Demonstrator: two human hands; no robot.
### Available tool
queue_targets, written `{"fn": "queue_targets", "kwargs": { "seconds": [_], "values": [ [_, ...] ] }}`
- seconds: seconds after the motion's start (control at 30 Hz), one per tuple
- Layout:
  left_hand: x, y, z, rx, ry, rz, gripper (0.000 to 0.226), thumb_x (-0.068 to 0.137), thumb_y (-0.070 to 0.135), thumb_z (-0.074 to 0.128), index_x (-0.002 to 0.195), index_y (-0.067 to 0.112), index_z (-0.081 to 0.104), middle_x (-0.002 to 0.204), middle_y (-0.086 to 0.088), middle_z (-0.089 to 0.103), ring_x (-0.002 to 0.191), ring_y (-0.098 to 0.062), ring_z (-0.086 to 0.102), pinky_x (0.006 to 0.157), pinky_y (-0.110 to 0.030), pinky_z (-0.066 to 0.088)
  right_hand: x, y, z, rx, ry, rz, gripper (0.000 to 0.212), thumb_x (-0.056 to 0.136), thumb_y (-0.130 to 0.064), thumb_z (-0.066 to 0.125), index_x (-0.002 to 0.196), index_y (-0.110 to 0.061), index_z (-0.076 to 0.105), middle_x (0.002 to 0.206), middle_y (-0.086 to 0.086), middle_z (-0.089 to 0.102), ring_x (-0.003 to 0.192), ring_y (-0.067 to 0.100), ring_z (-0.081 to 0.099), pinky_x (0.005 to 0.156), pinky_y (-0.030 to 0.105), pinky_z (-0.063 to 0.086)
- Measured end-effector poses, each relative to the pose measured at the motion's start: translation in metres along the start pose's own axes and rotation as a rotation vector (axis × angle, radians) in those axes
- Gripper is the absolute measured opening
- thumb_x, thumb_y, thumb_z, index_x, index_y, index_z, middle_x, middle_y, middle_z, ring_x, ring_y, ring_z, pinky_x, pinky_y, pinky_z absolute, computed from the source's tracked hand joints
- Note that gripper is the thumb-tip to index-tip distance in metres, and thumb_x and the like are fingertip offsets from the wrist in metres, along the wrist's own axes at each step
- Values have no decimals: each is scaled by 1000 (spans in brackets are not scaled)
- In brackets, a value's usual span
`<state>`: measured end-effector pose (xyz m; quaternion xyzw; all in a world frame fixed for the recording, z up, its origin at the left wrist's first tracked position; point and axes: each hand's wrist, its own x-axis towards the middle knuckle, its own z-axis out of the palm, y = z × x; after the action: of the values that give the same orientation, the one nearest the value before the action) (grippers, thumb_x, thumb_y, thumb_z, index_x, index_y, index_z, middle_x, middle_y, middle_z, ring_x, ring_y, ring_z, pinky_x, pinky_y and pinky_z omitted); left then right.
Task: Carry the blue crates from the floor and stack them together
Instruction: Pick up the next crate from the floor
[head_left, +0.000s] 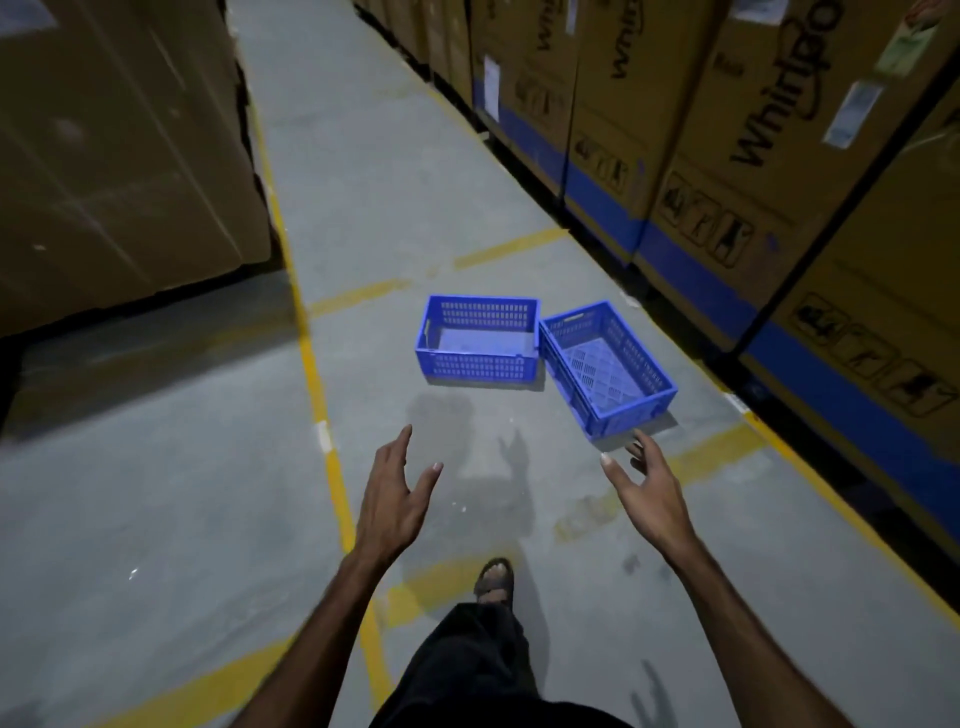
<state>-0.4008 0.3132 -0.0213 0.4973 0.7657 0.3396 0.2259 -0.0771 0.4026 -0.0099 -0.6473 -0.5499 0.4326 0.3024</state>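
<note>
Two empty blue plastic crates stand side by side on the grey floor ahead of me. The left crate (480, 364) sits square to me. The right crate (631, 405) is turned at an angle, its near corner towards me, and touches the left one at a corner. My left hand (394, 493) is stretched forward with fingers spread, short of the left crate and holding nothing. My right hand (647, 488) is also out, fingers spread, its fingertips just below the right crate's near corner, not gripping it.
Tall cardboard appliance boxes (753, 156) line the right side of the aisle. A large brown carton stack (119, 156) stands on the left. Yellow floor lines (322, 395) mark the lane. My sandalled foot (494, 579) is stepping forward between my arms.
</note>
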Motion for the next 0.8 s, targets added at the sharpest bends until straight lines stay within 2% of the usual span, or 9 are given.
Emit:
{"fn": "queue_targets", "kwargs": {
  "seconds": [0.3, 0.4, 0.67, 0.8],
  "values": [
    [137, 8, 18, -1, -53, -4, 69, 98, 50, 60, 157, 26, 34, 150, -1, 46, 129, -22, 55, 107, -45, 47, 132, -49, 19, -47, 15, 12, 76, 90, -53, 68, 154, -26, 37, 146, -3, 55, 135, 18, 52, 110, 42, 44],
    [185, 10, 22, 12, -62, 0, 69, 98, 51, 60, 157, 25, 35, 151, -2, 46, 129, -22, 55, 107, -43, 46, 169, -62, 29, -17, 23, 16, 85, 82, -66, 65, 153, -27, 39, 141, -9, 55, 131, 13, 52, 109, 43, 46],
    [272, 19, 30, 1, -48, -54, 69, 97, 47, 62, 156, 24, 37, 145, -2, 50, 118, -18, 57, 99, -35, 46, 255, -89, 45, -34, -18, 10, 75, 91, -50, 67, 154, -24, 38, 145, -3, 54, 135, 15, 51, 112, 44, 43],
    [305, 16, 43, 10, -45, -119, 69, 97, 47, 62, 156, 22, 37, 147, -4, 49, 111, -16, 58, 93, -32, 46, 307, -96, 48, -63, -43, 11, 82, 86, -61, 64, 154, -26, 36, 146, -3, 54, 136, 18, 50, 112, 49, 44]
  ]
}}
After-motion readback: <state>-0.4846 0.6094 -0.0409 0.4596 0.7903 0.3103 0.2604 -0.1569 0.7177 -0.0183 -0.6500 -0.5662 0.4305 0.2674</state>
